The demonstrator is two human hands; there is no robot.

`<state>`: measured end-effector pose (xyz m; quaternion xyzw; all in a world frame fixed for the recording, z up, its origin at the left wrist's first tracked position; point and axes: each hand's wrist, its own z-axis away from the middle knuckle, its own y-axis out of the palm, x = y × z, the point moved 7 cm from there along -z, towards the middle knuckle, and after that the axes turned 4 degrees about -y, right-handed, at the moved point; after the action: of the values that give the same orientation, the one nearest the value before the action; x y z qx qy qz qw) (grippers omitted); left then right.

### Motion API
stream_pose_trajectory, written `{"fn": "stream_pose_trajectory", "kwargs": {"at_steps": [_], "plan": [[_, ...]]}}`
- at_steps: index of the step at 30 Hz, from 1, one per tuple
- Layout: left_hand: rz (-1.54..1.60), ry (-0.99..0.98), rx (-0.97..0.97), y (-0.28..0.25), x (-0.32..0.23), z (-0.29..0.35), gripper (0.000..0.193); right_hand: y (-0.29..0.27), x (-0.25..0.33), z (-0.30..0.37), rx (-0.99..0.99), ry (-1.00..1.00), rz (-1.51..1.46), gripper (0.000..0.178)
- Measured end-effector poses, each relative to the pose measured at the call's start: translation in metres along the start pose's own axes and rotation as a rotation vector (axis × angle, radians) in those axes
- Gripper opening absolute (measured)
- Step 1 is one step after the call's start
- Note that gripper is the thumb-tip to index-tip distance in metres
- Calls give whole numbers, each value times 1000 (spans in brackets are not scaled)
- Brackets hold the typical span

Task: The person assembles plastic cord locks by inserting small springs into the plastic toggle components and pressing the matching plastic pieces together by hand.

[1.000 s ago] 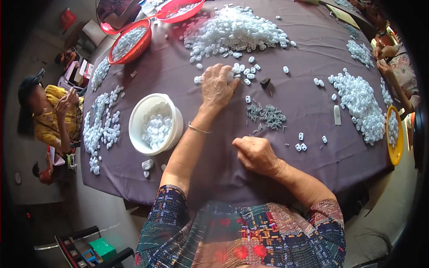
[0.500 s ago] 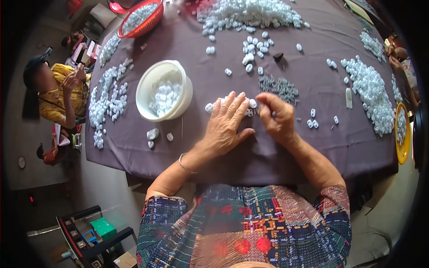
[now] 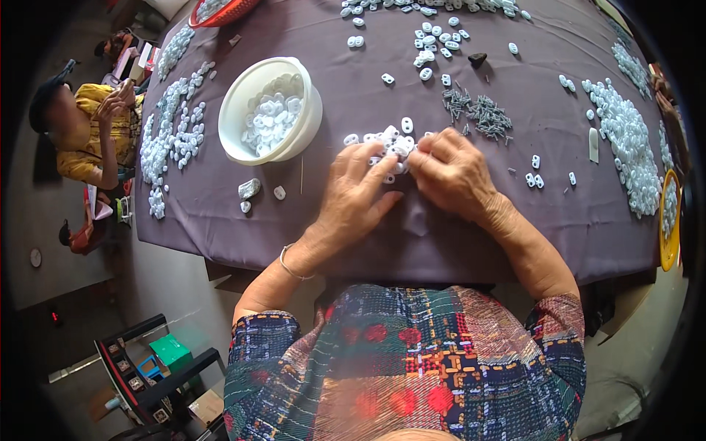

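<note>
A small heap of white oval plastic pieces with two holes (image 3: 390, 140) lies on the dark cloth in front of me. My left hand (image 3: 354, 184) rests at the heap's near left side, fingers spread and touching some pieces, thumb held apart. Against the heap's right side is my right hand (image 3: 454, 173), its fingers curled and pressed together; whatever they pinch is hidden. Beyond the right hand lies a pile of small grey pins (image 3: 485, 117). To the left of the heap, a cream plastic bowl (image 3: 312, 121) holds more white pieces, tilted toward me.
A large pile of white pieces (image 3: 625, 147) spreads on the right, near a yellow basket (image 3: 669, 228). More white pieces (image 3: 173, 132) lie at left. A red basket (image 3: 228, 13) stands at the far left. A dark lump (image 3: 477, 59) lies beyond the pins. Someone in yellow (image 3: 84, 136) sits at left.
My left hand has lifted off its flat position and slid slightly left, uncovering the heap. The right hand has come in closer to the pieces. The view has shifted nearer.
</note>
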<state>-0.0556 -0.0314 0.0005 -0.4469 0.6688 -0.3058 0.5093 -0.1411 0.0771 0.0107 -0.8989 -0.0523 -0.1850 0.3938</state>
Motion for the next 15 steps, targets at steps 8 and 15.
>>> {"fn": "stream_pose_trajectory", "kwargs": {"at_steps": [8, 15], "plan": [[33, -99, -210, -12, 22, -4, 38, 0, 6, -3, -30, -64, -22, 25], [19, 125, -71, 6, 2, -22, 41, -3, 2, -3, -28, -82, -68, 24]]}}
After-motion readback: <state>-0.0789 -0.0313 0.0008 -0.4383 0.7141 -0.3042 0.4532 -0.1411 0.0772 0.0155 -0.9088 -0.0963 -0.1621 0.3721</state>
